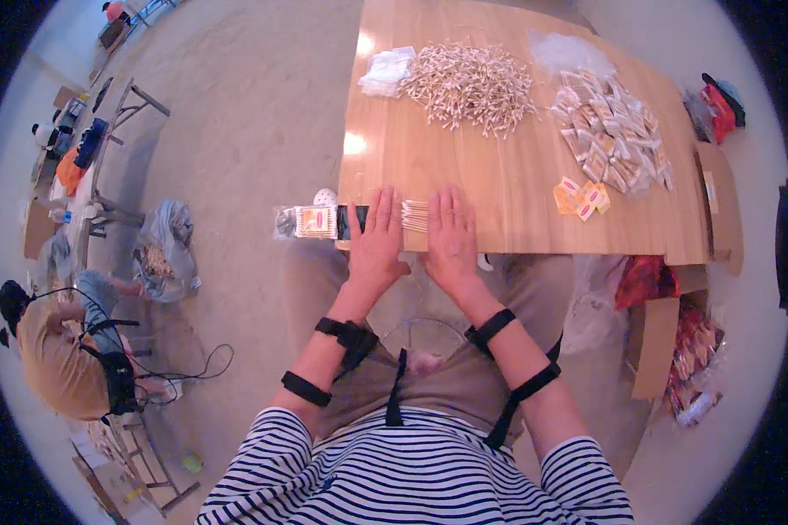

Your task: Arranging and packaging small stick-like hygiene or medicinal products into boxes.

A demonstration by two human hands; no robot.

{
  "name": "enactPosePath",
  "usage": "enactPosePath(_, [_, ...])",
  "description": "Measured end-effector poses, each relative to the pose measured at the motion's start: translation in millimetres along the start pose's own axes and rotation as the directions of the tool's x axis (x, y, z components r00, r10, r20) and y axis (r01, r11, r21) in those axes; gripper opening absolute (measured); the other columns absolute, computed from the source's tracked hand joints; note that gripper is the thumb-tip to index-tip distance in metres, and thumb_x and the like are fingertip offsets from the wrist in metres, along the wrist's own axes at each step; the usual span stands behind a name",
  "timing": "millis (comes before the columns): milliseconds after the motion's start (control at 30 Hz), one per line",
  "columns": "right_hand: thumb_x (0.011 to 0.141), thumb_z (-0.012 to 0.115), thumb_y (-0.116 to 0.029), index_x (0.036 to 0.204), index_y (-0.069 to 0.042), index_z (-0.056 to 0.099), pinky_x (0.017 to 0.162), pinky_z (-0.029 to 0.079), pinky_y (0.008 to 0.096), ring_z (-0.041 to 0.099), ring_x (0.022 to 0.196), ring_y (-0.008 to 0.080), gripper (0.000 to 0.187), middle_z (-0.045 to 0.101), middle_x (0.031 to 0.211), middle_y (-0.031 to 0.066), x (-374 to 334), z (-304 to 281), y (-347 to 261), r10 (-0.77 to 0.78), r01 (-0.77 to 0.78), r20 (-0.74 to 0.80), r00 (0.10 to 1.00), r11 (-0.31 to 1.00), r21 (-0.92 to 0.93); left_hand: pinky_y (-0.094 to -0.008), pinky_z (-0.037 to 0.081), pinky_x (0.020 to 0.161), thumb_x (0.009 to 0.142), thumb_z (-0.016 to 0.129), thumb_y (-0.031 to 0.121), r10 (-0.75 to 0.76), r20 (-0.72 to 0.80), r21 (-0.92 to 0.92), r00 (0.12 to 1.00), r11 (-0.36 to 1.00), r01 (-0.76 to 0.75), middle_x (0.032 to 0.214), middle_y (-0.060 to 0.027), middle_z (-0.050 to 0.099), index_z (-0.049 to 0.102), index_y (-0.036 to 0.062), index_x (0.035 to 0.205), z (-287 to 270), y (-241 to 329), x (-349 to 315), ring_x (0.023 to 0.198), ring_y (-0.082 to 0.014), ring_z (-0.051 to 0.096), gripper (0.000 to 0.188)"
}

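A small row of cotton swabs (415, 215) lies on the wooden table (508, 188) near its front edge, between my two hands. My left hand (376, 245) rests at the left end of the row, fingers stretched out and side by side. At the right end is my right hand (452, 247), its fingers also straight and flat. Left of my left hand, a clear pack of swabs with an orange and white card (315, 221) sticks out past the table's left edge. A black piece (343, 222) lies between that pack and my left hand.
Farther back lie a heap of loose swabs (473, 83), folded clear bags (387, 72) and a pile of filled packs (613, 131). Orange and white cards (581, 198) sit at the right. Cardboard boxes (657, 350) stand right of the table. Another person (66, 359) sits at the left.
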State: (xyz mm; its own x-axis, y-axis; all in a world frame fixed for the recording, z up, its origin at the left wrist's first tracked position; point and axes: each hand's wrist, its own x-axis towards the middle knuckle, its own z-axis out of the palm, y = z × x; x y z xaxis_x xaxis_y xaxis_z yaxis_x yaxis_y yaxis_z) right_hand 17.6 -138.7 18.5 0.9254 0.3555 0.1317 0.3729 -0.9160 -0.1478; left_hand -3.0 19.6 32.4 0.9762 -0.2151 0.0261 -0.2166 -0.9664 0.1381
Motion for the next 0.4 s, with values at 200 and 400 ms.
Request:
enactPosePath(200, [0.074, 0.076, -0.018, 0.148, 0.007, 0.037, 0.124, 0.02, 0.0512, 0.025, 0.151, 0.0402, 0.088, 0.034, 0.157, 0.025, 7, -3, -7, -0.04, 0.04, 0.001, 0.999, 0.999, -0.004, -0.0655, 0.008, 0.122, 0.051, 0.094, 0.033, -0.02, -0.008, -0.016, 1.0, 1.0, 0.019, 0.166, -0.0179, 0.022, 0.026, -0.0031, 0.155, -1, -1, -2, 0.156, -0.0319, 0.018, 0.13])
enactPosePath(400, [0.08, 0.069, -0.019, 0.146, 0.01, 0.038, 0.125, 0.02, 0.0508, 0.026, 0.15, 0.0437, 0.079, 0.034, 0.156, 0.0276, 13, 12, -18, -0.07, 0.069, -0.107, 0.992, 0.998, -0.011, -0.0659, 0.005, 0.122, 0.058, 0.091, 0.04, -0.016, -0.021, -0.011, 1.0, 1.0, 0.015, 0.166, -0.0168, 0.021, 0.026, -0.0031, 0.155, 4, -2, 1, 0.156, -0.0321, 0.017, 0.125])
